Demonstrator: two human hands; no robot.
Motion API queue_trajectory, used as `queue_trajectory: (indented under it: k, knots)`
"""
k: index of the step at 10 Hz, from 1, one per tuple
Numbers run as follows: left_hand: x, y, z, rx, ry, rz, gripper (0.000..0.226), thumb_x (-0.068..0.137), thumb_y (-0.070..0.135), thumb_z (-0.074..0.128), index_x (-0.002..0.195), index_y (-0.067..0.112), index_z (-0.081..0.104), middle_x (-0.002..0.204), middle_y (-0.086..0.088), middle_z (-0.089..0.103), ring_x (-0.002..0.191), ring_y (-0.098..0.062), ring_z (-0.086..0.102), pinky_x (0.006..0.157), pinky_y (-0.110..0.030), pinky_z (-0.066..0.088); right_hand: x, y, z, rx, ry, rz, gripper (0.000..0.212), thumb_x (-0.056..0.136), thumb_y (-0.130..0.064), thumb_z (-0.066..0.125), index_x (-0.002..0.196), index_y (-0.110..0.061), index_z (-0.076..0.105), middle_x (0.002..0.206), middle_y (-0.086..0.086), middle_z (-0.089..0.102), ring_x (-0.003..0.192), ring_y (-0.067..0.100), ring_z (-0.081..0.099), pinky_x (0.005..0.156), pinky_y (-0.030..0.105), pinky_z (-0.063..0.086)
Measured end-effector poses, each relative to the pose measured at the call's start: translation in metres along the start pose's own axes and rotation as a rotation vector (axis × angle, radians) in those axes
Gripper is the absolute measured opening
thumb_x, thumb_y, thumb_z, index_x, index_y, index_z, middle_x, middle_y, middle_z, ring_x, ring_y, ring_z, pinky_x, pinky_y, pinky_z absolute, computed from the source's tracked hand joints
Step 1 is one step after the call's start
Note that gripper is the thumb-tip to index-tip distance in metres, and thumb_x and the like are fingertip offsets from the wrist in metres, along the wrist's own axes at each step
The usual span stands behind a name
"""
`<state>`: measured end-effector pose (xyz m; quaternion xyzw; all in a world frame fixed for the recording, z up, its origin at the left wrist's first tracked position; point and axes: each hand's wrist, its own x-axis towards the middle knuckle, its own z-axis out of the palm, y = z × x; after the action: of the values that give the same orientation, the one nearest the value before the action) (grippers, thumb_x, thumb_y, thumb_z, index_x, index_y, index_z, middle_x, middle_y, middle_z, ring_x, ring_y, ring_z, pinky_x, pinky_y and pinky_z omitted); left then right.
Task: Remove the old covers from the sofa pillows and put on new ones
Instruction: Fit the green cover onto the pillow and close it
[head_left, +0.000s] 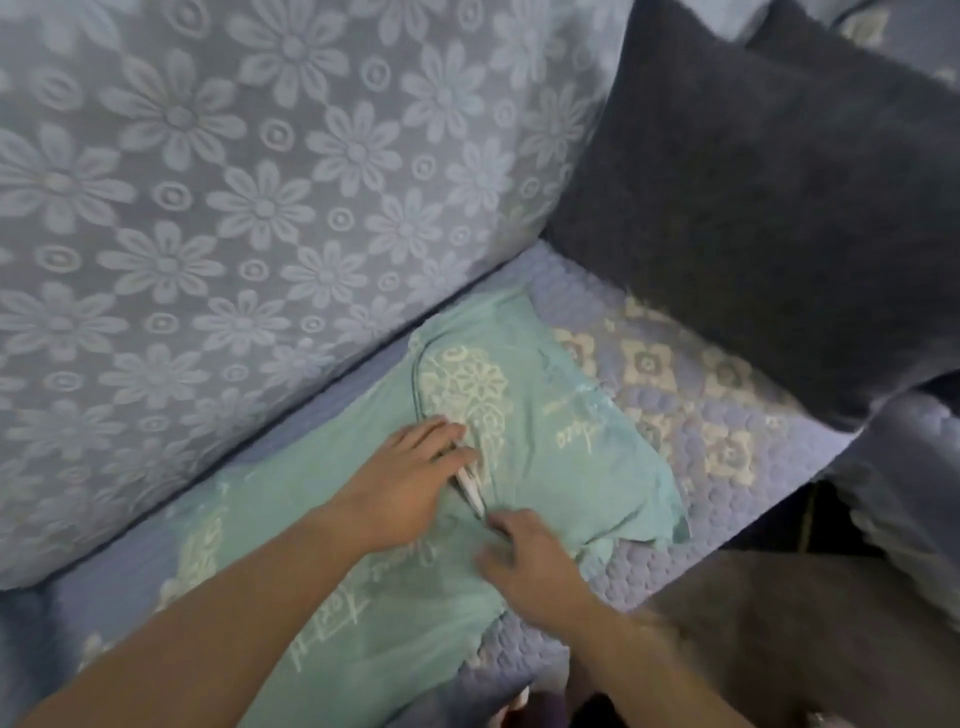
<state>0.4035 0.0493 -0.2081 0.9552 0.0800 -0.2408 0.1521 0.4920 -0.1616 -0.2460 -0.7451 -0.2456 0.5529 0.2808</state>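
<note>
Beside teal cover (571, 457), dark pillow (779, 208) on sofa seat (727, 431).

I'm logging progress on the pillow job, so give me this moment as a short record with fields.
setting: sofa seat with quilted throw, floral backrest
work item: teal cover lying on the seat
opening: white strip showing at the cover's slit
left hand: fingers flat on the cover beside the slit
right hand: at the slit's near end, grip unclear from blur
nearby: dark pillow against the backrest
</note>
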Motion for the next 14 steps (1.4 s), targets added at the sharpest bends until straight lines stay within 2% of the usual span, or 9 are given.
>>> queue_trajectory:
  k: [1, 2, 3, 5, 6, 9, 10, 13, 14]
  knots:
    - [0.026, -0.006, -0.013, 0.155, -0.073, 0.081, 0.06, 0.085, 0.041, 0.021, 0.128, 0.029, 0.061, 0.121, 0.007, 0.065, 0.12, -0.013, 0.058, 0.123, -0.037, 0.01, -0.013, 0.001, 0.008, 0.042, -0.042, -0.017, 0.013, 0.093, -0.045, 0.058, 0.107, -0.045, 0.056, 0.093, -0.016, 0.065, 0.088, 0.007, 0.06, 0.078, 0.027, 0.045]
    - [0.046, -0.014, -0.034, 0.201, -0.178, 0.038, 0.04, 0.103, 0.047, 0.02, 0.128, 0.029, 0.046, 0.107, 0.002, 0.069, 0.099, -0.025, 0.065, 0.098, -0.038, 0.037, -0.03, 0.006, -0.002, 0.193, 0.174, -0.068, 0.032, 0.103, -0.039, 0.049, 0.075, -0.024, 0.049, 0.061, -0.013, 0.049, 0.061, 0.003, 0.046, 0.06, 0.024, 0.036]
    - [0.049, -0.028, -0.048, 0.259, -0.379, 0.004, 0.035, 0.102, 0.044, 0.039, 0.136, 0.038, 0.036, 0.119, -0.001, 0.061, 0.097, -0.03, 0.063, 0.071, -0.035, 0.037, -0.038, 0.013, -0.004, 0.204, 0.422, 0.067, 0.019, 0.099, -0.026, 0.057, 0.081, -0.021, 0.058, 0.063, -0.007, 0.058, 0.06, 0.008, 0.051, 0.057, 0.025, 0.037]
    - [0.057, -0.014, -0.033, 0.383, -0.047, 0.484, 0.033, 0.086, 0.052, 0.051, 0.098, 0.026, 0.069, 0.102, -0.001, 0.06, 0.098, -0.025, 0.055, 0.088, -0.039, 0.044, -0.003, -0.002, 0.005, -0.144, 0.196, 0.093, 0.006, 0.09, -0.028, 0.066, 0.092, -0.023, 0.064, 0.081, -0.005, 0.063, 0.081, 0.018, 0.06, 0.073, 0.033, 0.045]
    - [0.055, 0.019, -0.03, 0.193, -0.332, 0.421, 0.047, 0.101, 0.05, 0.039, 0.09, 0.019, 0.072, 0.094, -0.003, 0.066, 0.09, -0.023, 0.057, 0.087, -0.036, 0.044, -0.006, -0.01, -0.005, 0.055, -0.179, -0.088, 0.033, 0.086, -0.001, 0.052, 0.089, -0.024, 0.076, 0.074, -0.022, 0.068, 0.073, -0.004, 0.061, 0.07, 0.018, 0.048]
    - [0.029, -0.011, -0.033, 0.634, -0.387, -0.029, 0.035, 0.1, 0.03, 0.042, 0.132, 0.017, 0.051, 0.13, -0.004, 0.055, 0.11, -0.026, 0.06, 0.093, -0.042, 0.039, 0.005, -0.006, 0.008, -0.166, 0.201, 0.153, 0.05, 0.081, -0.048, 0.076, 0.108, -0.024, 0.041, 0.103, 0.003, 0.057, 0.098, 0.029, 0.06, 0.075, 0.034, 0.044]
    - [0.015, -0.012, -0.014, 0.451, -0.321, 0.24, 0.025, 0.097, 0.025, 0.05, 0.122, 0.026, 0.048, 0.128, -0.001, 0.048, 0.094, -0.031, 0.065, 0.069, -0.04, 0.049, 0.013, -0.002, 0.004, -0.254, 0.329, 0.194, 0.038, 0.09, -0.03, 0.068, 0.118, -0.016, 0.046, 0.115, 0.01, 0.051, 0.102, 0.035, 0.061, 0.081, 0.04, 0.048]
    - [0.055, 0.031, 0.058, 0.47, -0.571, 0.052, 0.048, 0.106, 0.043, 0.036, 0.153, 0.033, 0.036, 0.154, -0.004, 0.04, 0.139, -0.028, 0.041, 0.103, -0.047, 0.036, 0.004, 0.005, -0.005, -0.174, 0.325, 0.058, 0.006, 0.086, -0.017, 0.054, 0.081, -0.017, 0.053, 0.076, 0.004, 0.057, 0.078, 0.025, 0.057, 0.064, 0.033, 0.032]
    - [0.087, 0.015, 0.116, 1.212, -0.908, 0.295, 0.117, 0.055, 0.034, 0.09, 0.143, -0.016, 0.031, 0.161, -0.017, 0.034, 0.152, -0.036, -0.006, 0.106, -0.021, -0.005, -0.011, 0.007, 0.001, -0.223, 0.127, -0.152, 0.019, 0.078, -0.028, 0.046, 0.067, -0.014, 0.043, 0.063, 0.003, 0.048, 0.064, 0.018, 0.048, 0.062, 0.031, 0.032]
